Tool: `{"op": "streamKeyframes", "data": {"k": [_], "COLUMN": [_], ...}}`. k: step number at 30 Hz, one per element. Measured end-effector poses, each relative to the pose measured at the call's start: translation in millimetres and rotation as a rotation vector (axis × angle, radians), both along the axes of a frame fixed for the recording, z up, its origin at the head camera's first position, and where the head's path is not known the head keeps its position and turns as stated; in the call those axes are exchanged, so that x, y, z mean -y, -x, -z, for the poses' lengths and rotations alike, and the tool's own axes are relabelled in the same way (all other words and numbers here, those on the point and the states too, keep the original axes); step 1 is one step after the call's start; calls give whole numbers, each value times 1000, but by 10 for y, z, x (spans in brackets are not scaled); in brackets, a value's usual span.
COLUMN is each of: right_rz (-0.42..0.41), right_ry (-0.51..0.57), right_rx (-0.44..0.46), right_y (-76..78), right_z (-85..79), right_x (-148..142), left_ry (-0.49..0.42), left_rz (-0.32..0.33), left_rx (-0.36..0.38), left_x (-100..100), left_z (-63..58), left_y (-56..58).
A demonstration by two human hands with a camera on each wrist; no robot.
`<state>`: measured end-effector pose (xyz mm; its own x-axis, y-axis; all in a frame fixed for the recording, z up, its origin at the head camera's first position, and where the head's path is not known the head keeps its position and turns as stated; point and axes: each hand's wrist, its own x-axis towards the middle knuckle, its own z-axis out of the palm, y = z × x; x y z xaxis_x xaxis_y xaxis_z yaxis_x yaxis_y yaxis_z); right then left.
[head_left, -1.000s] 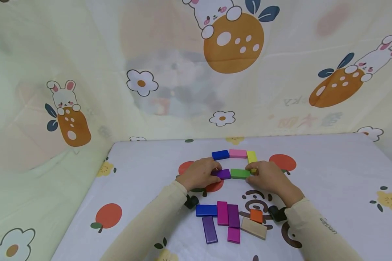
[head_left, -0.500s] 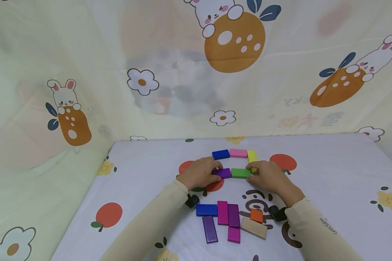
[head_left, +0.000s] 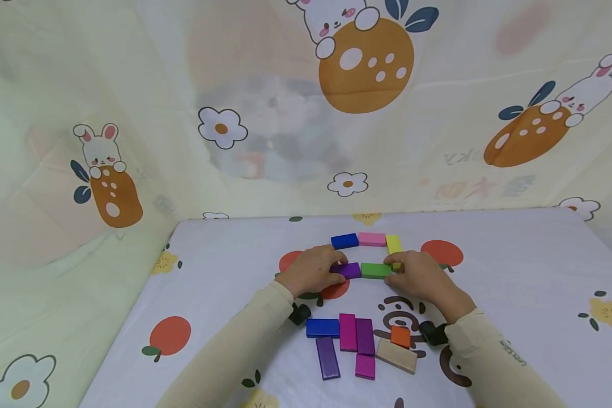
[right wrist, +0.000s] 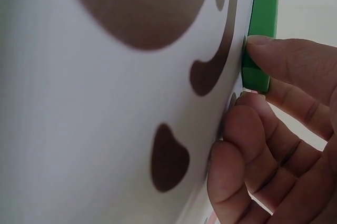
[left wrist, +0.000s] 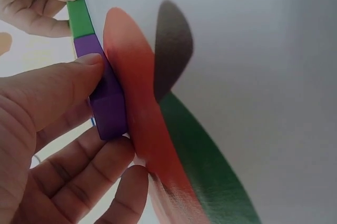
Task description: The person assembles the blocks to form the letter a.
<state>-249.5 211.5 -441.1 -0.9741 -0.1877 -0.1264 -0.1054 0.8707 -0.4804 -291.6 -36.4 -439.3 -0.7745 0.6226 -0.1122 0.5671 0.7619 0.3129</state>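
Observation:
My left hand [head_left: 311, 271] pinches a purple block [head_left: 352, 271] at its left end; in the left wrist view the thumb lies on the near side of that purple block [left wrist: 108, 87]. End to end with it lies a green block [head_left: 375, 271]. My right hand [head_left: 425, 279] holds the green block's right end between thumb and fingers, with the thumb on its side in the right wrist view. A yellow block [head_left: 393, 243] runs back from there, its near end partly hidden by the right fingers. Behind are a pink block [head_left: 372, 239] and a blue block [head_left: 344, 241], touching end to end.
Nearer the front lie loose blocks: blue [head_left: 323, 328], magenta [head_left: 347, 332], purple [head_left: 365, 336], violet [head_left: 328, 359], short magenta [head_left: 365, 367], orange [head_left: 400, 337] and beige [head_left: 396, 356]. They rest on a printed white tablecloth [head_left: 515, 272]. A patterned curtain [head_left: 280, 68] hangs behind the table.

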Motion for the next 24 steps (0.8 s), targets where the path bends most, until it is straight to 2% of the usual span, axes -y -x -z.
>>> {"op": "streamKeyframes", "data": {"k": [24], "right_rz": [-5], "right_ry": [5], "right_rx": [-9], "right_y": [-1], "right_z": [26], "right_x": [7], "left_ry": [-18], "left_rz": [9], "left_rx": [-5], "left_x": [-6], "left_z": [-2], "left_y": [8]}}
